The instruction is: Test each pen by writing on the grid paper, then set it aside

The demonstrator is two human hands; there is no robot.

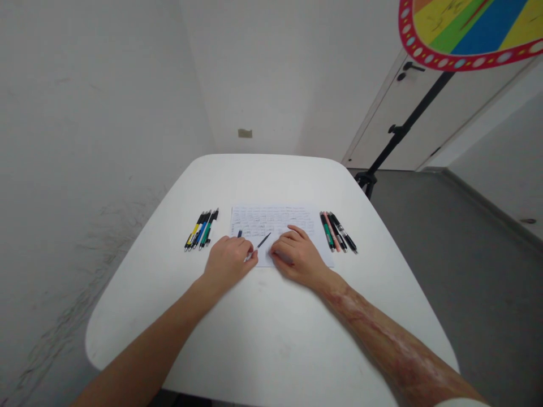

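My left hand rests on the lower left of a handwritten sheet of paper, its fingers closed. A thin pen part with a dark, pointed end, perhaps a refill, slants up and right from between its thumb and fingers. Just above the knuckles shows a short dark piece; whether the hand holds it is unclear. On the paper's right side lies my right hand, its fingers curled in and one finger partly stretched out. What its fingertips hold, if anything, is hidden.
Several click pens lie side by side left of the paper, and more pens to its right. All are on a white table with rounded corners, against a wall. A colourful wheel on a black stand stands beyond, right.
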